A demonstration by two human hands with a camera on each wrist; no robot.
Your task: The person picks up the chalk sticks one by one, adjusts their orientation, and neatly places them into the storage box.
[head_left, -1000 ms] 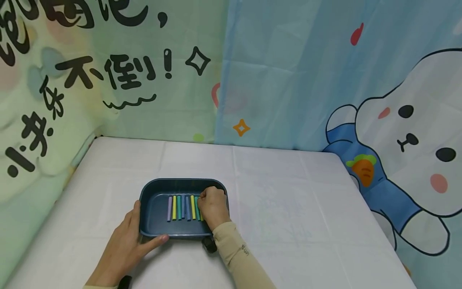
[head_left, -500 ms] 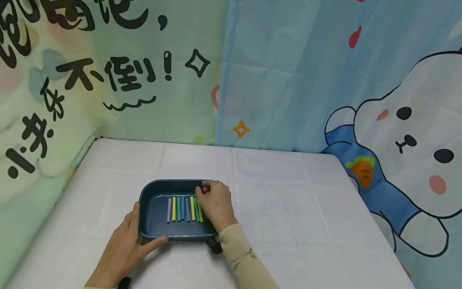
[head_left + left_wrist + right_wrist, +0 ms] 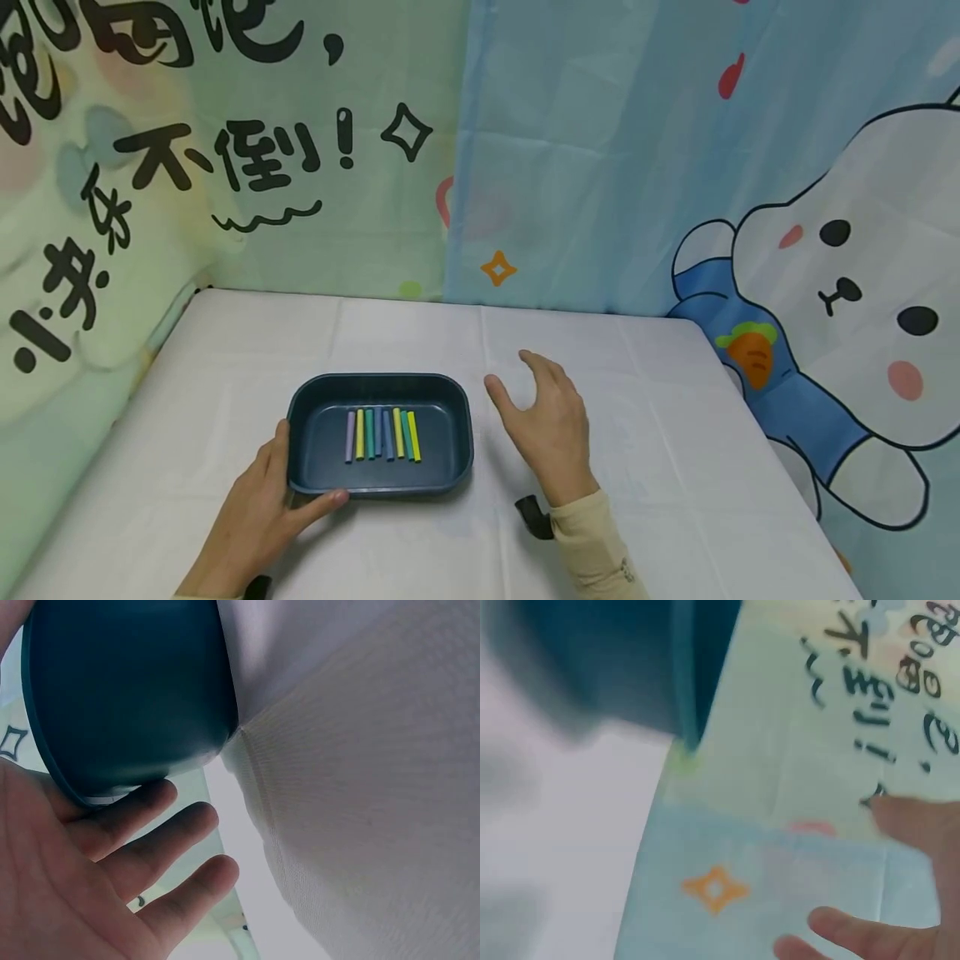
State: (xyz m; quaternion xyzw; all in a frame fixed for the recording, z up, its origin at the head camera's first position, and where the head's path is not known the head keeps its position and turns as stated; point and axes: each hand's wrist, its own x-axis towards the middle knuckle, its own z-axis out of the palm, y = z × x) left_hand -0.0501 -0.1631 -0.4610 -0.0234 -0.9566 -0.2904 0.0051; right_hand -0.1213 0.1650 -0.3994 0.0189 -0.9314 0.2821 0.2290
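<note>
A dark blue tray (image 3: pixel 446 482) stands on the white-covered table. Inside it several coloured sticks that look like chalk (image 3: pixel 388 435) lie side by side in a row, in purple, yellow, green and blue. My left hand (image 3: pixel 251 512) steadies the tray's left front corner, thumb along the front wall and fingers at the left side. In the left wrist view those fingers (image 3: pixel 191 825) are stretched out beside the tray wall (image 3: pixel 135 682). To the right of the tray my right hand (image 3: pixel 551 425) hovers with spread fingers and holds nothing. The right wrist view has the tray (image 3: pixel 630 660) blurred at top left.
The white cloth (image 3: pixel 637 433) covers the table, which ends at a printed curtain (image 3: pixel 570 167) along the back and left. A dark wrist strap (image 3: pixel 534 518) hangs at the right sleeve (image 3: pixel 596 542).
My right hand has left the tray's right part, where its fingers were bent over the sticks, and moved right with its fingers spread. The left hand, tray and sticks stay put.
</note>
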